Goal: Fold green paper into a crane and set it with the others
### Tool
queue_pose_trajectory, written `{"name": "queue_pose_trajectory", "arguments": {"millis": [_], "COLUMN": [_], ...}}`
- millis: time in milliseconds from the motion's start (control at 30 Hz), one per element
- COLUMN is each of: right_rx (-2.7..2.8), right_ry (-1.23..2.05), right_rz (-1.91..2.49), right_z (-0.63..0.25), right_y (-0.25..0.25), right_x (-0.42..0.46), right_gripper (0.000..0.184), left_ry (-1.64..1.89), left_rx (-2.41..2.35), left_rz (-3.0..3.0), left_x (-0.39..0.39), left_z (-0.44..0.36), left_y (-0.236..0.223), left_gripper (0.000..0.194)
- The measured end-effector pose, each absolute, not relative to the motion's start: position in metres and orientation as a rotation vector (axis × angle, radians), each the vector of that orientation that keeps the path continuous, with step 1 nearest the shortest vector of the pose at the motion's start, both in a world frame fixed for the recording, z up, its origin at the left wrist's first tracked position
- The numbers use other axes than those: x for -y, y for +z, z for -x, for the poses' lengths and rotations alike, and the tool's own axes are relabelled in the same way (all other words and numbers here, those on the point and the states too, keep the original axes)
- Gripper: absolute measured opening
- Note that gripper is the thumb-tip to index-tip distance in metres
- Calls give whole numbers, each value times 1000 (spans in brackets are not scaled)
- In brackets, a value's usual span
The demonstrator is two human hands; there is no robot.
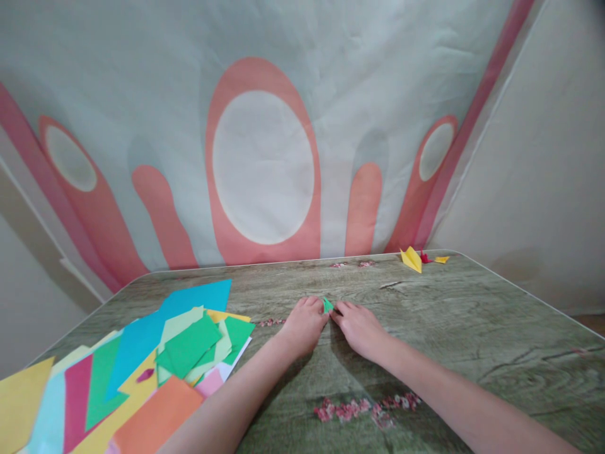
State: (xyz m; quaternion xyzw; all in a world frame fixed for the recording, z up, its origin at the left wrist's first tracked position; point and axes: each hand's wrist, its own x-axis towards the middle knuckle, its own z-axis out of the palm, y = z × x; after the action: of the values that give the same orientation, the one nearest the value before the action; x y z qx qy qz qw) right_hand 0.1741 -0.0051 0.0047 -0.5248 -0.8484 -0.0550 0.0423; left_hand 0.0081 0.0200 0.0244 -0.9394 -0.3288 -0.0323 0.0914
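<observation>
Head view: your left hand [302,326] and right hand [360,328] pinch the small green paper piece [328,305] together, right of the coloured paper stack [155,359]; uneven pressure could skew its crease.

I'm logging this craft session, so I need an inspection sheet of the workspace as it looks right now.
Surface: wood-grain table with printed pink flower patches.
Job's things: small green folded paper pinched between both hands' fingertips, on the table.
Clutter: loose stack of coloured paper sheets at the left; small yellow and red folded pieces at the far edge.
Hands: left hand and right hand both pressed down on the green paper.
Cables: nothing seen.
Surroundings: pale cloth backdrop with pink shapes; plain wall at the right.
</observation>
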Motion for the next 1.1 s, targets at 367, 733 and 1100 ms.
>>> {"name": "queue_pose_trajectory", "arguments": {"millis": [367,733,1100], "right_rx": [2603,2597,2437], "right_ry": [-94,-101,-73], "right_rz": [1653,1640,1574], "right_z": [-173,-174,-183], "right_y": [4,3,-12], "right_x": [-1,-4,-2], "right_gripper": [32,31,29], "left_ry": [-60,-49,-79], "left_rx": [987,986,1007], "left_rz": [2792,2777,2807], "left_x": [-20,-20,-20], "left_z": [-8,-8,-6], "left_y": [25,26,25], "left_gripper": [22,20,19]}}
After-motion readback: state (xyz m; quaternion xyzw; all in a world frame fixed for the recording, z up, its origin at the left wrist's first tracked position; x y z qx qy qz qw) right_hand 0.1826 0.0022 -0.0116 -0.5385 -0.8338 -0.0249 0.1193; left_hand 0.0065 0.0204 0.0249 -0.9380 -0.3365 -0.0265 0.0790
